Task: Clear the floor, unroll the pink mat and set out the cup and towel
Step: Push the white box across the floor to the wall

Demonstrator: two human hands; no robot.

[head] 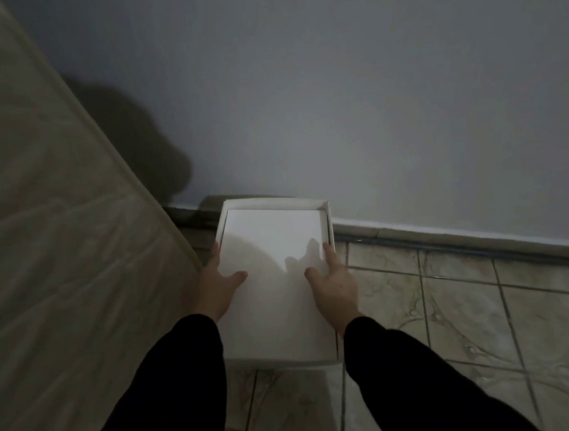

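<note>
Head view, dim light. White shallow box — open-topped, low walls, blank white inside — held over the tiled floor, far edge close to the skirting at the foot of the grey wall. Left hand at the box's left side: thumb laid on the inner surface, fingers wrapped round the outer wall and mostly hidden. Right hand at the right side: thumb resting inside, index finger stretched along the right wall, remaining fingers out of sight beyond the edge. Both forearms in black sleeves, entering from the bottom of the frame. Beige mattress leaning on the left, its piped edge just beside the left hand. Dark shadow cast on the wall between mattress and box. Pink mat, cup and towel not in view — whereabouts not determinable.
</note>
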